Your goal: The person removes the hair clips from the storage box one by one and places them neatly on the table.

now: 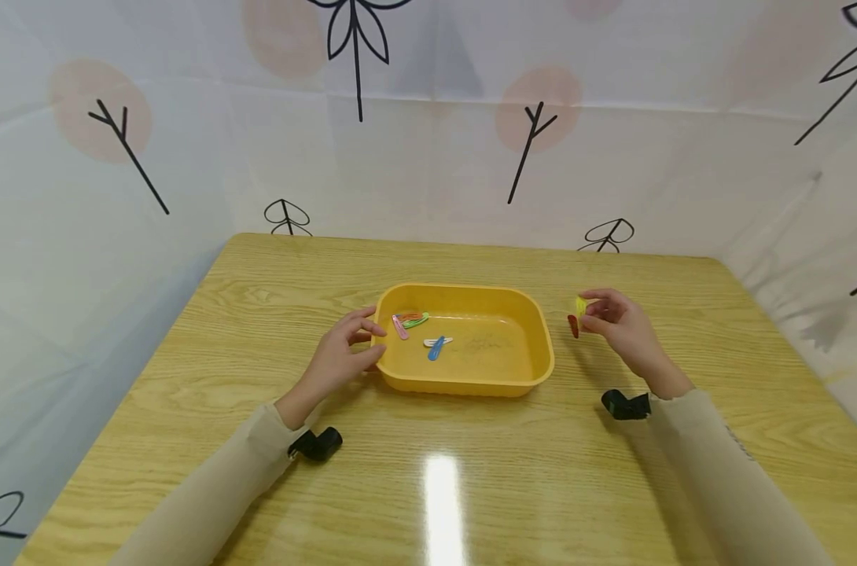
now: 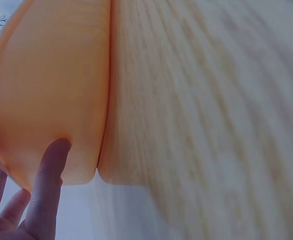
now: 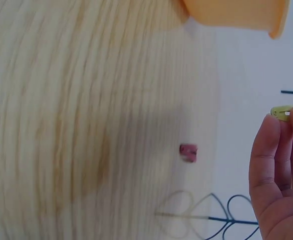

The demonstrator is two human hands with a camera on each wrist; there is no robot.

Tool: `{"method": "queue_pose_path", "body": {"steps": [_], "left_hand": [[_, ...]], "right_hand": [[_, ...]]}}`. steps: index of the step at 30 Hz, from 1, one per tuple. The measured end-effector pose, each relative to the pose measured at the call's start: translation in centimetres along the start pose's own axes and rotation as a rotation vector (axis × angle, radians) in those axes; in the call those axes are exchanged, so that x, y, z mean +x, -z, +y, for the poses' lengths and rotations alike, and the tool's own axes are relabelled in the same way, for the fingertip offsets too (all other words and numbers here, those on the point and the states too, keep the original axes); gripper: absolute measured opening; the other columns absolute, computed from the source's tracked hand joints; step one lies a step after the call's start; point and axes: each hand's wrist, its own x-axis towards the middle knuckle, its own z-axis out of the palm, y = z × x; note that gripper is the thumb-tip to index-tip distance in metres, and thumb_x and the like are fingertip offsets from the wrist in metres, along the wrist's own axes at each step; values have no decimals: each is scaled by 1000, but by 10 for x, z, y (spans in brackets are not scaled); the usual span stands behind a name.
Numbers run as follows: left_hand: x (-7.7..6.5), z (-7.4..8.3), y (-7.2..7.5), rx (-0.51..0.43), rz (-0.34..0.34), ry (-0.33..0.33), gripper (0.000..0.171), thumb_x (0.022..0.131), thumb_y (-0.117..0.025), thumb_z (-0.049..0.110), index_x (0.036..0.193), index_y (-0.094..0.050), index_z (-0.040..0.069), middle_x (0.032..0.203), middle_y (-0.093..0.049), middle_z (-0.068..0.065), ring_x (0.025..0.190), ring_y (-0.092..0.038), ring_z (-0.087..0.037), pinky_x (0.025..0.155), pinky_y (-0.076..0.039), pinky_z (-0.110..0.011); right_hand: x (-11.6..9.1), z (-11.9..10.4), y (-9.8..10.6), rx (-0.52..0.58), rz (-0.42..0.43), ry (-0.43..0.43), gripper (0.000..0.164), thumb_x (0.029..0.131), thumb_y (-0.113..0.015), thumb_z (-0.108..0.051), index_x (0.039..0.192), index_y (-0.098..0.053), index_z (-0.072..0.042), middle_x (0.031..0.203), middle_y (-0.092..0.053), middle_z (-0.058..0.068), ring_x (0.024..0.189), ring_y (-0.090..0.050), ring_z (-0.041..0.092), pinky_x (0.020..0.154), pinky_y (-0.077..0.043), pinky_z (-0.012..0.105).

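Observation:
In the head view, a yellow plastic basin (image 1: 471,385) sits mid-table. My left hand (image 1: 343,346) grips its left end, with fingers at the rim and the thumb against the wall, as the left wrist view shows. Inside lie a pink hair clip (image 1: 399,327), a green hair clip (image 1: 416,321), an orange one (image 1: 409,317), a white one (image 1: 430,343) and a blue one (image 1: 436,348). To the basin's right, my right hand (image 1: 623,330) pinches a yellow hair clip (image 1: 580,306) above the table. Below it lies a red hair clip (image 3: 188,152).
The wooden table (image 1: 294,487) reaches back to a white cloth (image 1: 428,173) printed with plants, which also hangs at both sides. Black camera mounts (image 1: 318,445) sit at both wrists. A bright reflection shows on the table's front part.

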Motion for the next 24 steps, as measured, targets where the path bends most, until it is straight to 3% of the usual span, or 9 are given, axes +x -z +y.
{"method": "queue_pose_path", "body": {"steps": [15, 24], "left_hand": [[1, -2, -2, 18, 15, -49, 14, 82, -67, 7, 94, -62, 2, 140, -40, -11, 105, -56, -37, 65, -56, -30], [1, -1, -1, 1, -3, 5, 19, 83, -67, 5, 99, -61, -4, 143, -36, -12, 109, -53, -38, 69, -55, -31]], "right_hand": [[1, 19, 19, -65, -56, -130, 40, 92, -56, -3, 127, -45, 11, 96, -50, 17, 78, -59, 7, 71, -53, 22], [8, 32, 21, -104, -113, -222, 43, 91, -57, -4, 129, -45, 11, 97, -52, 17, 76, -58, 5, 64, -52, 22]]}}
